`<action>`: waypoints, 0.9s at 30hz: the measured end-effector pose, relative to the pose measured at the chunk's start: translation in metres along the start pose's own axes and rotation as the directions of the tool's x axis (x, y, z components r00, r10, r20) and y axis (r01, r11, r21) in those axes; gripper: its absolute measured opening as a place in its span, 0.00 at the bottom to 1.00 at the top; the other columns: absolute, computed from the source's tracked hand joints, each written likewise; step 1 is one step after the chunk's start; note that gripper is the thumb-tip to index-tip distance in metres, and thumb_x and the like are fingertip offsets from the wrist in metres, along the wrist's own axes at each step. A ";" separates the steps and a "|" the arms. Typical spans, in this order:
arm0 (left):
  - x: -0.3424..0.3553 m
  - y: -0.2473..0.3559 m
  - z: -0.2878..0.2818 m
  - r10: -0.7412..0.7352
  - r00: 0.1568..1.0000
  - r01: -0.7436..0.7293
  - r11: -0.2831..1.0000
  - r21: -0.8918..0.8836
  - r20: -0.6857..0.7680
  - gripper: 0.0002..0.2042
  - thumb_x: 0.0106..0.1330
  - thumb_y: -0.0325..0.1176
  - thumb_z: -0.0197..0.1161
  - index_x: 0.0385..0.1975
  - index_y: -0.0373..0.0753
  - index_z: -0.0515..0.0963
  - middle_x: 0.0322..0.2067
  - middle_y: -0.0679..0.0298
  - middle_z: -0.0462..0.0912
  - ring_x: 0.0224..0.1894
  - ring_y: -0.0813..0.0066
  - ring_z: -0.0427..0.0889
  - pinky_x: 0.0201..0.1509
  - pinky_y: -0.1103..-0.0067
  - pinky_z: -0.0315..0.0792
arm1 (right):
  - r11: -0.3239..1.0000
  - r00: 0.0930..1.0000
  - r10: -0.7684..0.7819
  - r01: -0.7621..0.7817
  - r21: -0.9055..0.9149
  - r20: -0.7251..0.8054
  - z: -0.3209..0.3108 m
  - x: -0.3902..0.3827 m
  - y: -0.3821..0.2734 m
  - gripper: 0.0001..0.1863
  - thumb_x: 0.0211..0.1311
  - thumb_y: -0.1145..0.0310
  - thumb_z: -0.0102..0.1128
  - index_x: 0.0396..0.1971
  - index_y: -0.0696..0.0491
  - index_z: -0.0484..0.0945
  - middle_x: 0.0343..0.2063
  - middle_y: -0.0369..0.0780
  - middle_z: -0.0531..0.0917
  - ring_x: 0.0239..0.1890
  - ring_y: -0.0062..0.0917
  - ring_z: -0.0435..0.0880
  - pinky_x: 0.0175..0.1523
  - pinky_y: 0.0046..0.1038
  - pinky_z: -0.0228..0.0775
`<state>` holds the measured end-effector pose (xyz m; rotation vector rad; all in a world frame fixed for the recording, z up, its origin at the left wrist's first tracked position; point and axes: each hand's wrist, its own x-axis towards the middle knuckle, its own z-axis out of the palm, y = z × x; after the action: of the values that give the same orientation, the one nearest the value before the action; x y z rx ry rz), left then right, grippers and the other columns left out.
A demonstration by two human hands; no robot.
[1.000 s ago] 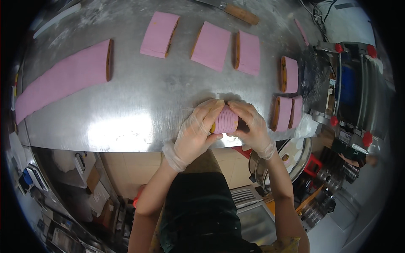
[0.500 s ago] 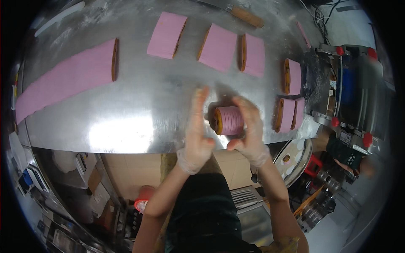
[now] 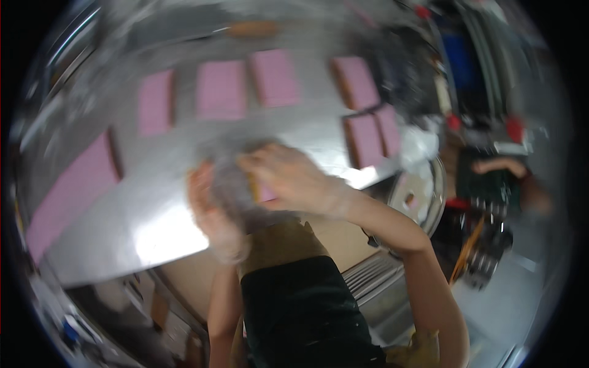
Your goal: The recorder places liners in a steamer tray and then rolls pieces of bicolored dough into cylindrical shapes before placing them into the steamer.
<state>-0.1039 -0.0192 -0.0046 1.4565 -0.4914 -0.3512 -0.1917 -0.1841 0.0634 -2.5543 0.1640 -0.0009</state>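
Observation:
Over the steel table (image 3: 165,190), my right hand (image 3: 297,181), in a clear glove, curls around the small pink dough piece with a yellow-brown side (image 3: 265,192) and hides most of it. My left hand (image 3: 211,208), also gloved, is to the left of that piece, apart from it; its fingers point away from me and look straight, though blurred. Behind the hands lie cut pink dough slabs with brown edges, among them a wide one (image 3: 221,91) and a narrower one (image 3: 276,78). A long pink slab (image 3: 73,193) stretches along the left.
A tool's wooden handle (image 3: 253,28) lies at the far side of the table. To the right are more pink pieces (image 3: 366,140) and a crumpled clear plastic bag (image 3: 419,146). A round metal tray (image 3: 440,196) sits beyond the table edge. Another person's arm (image 3: 503,164) shows farther right.
The view has swung, so the table's contents appear shifted and tilted. My right hand has come over the small dough piece and closed around it. My left hand remains left of it.

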 end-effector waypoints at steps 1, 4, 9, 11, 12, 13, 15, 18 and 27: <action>-0.002 -0.005 0.001 -0.031 0.999 0.031 1.000 0.004 -0.014 0.37 0.74 0.60 0.43 0.68 0.30 0.57 0.64 0.47 0.68 0.67 0.57 0.68 0.71 0.64 0.60 | 0.997 0.999 0.041 -0.041 0.071 0.005 0.002 0.001 0.003 0.38 0.40 0.67 0.75 0.56 0.57 0.70 0.46 0.44 0.78 0.51 0.38 0.78 0.54 0.38 0.73; 0.001 0.004 0.019 -0.095 0.991 0.093 0.995 -0.023 -0.098 0.38 0.74 0.61 0.39 0.67 0.29 0.58 0.63 0.48 0.69 0.66 0.57 0.69 0.71 0.64 0.62 | 0.923 0.957 0.263 -0.286 0.258 0.119 -0.022 -0.032 0.001 0.36 0.45 0.67 0.73 0.57 0.56 0.70 0.45 0.45 0.78 0.50 0.39 0.79 0.54 0.39 0.73; 0.005 0.006 0.038 0.093 0.995 -0.098 0.970 0.221 0.034 0.33 0.78 0.55 0.38 0.66 0.28 0.60 0.61 0.46 0.71 0.64 0.57 0.70 0.70 0.63 0.62 | 0.736 0.917 0.381 -0.220 0.641 -0.123 -0.039 -0.183 0.016 0.35 0.47 0.58 0.73 0.56 0.56 0.71 0.46 0.48 0.79 0.50 0.42 0.80 0.54 0.39 0.73; 0.004 0.005 0.036 0.075 0.995 -0.093 0.949 0.302 0.070 0.30 0.78 0.51 0.39 0.66 0.30 0.61 0.61 0.49 0.71 0.65 0.59 0.68 0.70 0.64 0.62 | 0.656 0.833 0.545 -0.355 0.666 -0.093 -0.044 -0.266 0.031 0.37 0.47 0.57 0.74 0.57 0.56 0.71 0.48 0.49 0.79 0.51 0.43 0.80 0.55 0.38 0.74; 0.005 0.006 0.030 0.073 0.994 -0.100 0.928 0.360 0.087 0.29 0.79 0.50 0.40 0.66 0.30 0.61 0.61 0.50 0.71 0.65 0.60 0.68 0.70 0.65 0.62 | 0.620 0.764 0.639 -0.439 0.650 -0.093 -0.047 -0.308 0.040 0.38 0.47 0.57 0.74 0.58 0.57 0.70 0.48 0.49 0.80 0.50 0.43 0.81 0.55 0.37 0.73; 0.004 0.009 0.031 0.075 0.993 -0.108 0.903 0.417 0.096 0.27 0.79 0.48 0.41 0.66 0.31 0.61 0.61 0.52 0.71 0.65 0.61 0.67 0.70 0.65 0.62 | 0.578 0.689 0.719 -0.517 0.631 -0.094 -0.049 -0.347 0.050 0.39 0.47 0.57 0.74 0.59 0.57 0.69 0.48 0.49 0.80 0.50 0.43 0.81 0.56 0.37 0.73; -0.002 0.014 0.044 0.038 0.998 -0.055 0.941 0.333 0.059 0.26 0.79 0.45 0.42 0.66 0.30 0.62 0.62 0.53 0.70 0.65 0.61 0.68 0.71 0.66 0.61 | 0.438 0.482 0.873 -0.708 0.555 -0.074 -0.048 -0.415 0.074 0.40 0.47 0.59 0.74 0.60 0.58 0.69 0.45 0.50 0.81 0.49 0.42 0.82 0.55 0.36 0.73; 0.012 -0.001 0.018 0.132 0.959 -0.273 0.681 0.679 0.252 0.24 0.79 0.43 0.44 0.66 0.30 0.64 0.64 0.52 0.70 0.66 0.61 0.69 0.71 0.68 0.60 | 0.347 0.336 0.933 -0.746 0.568 -0.129 -0.036 -0.483 0.134 0.39 0.47 0.62 0.74 0.60 0.60 0.69 0.45 0.51 0.81 0.48 0.43 0.82 0.55 0.36 0.73; 0.014 -0.012 -0.001 0.193 0.931 -0.364 0.466 0.806 0.309 0.23 0.78 0.42 0.47 0.64 0.30 0.67 0.60 0.54 0.74 0.61 0.63 0.75 0.66 0.71 0.67 | 0.411 0.164 0.745 -0.876 0.251 -0.647 -0.001 -0.515 0.328 0.34 0.46 0.64 0.71 0.55 0.61 0.72 0.40 0.50 0.81 0.46 0.44 0.80 0.51 0.40 0.75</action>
<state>-0.0913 -0.0266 -0.0148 2.2819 -1.1616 0.0852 -0.7410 -0.3952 -0.0980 -2.1100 1.9473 -0.5536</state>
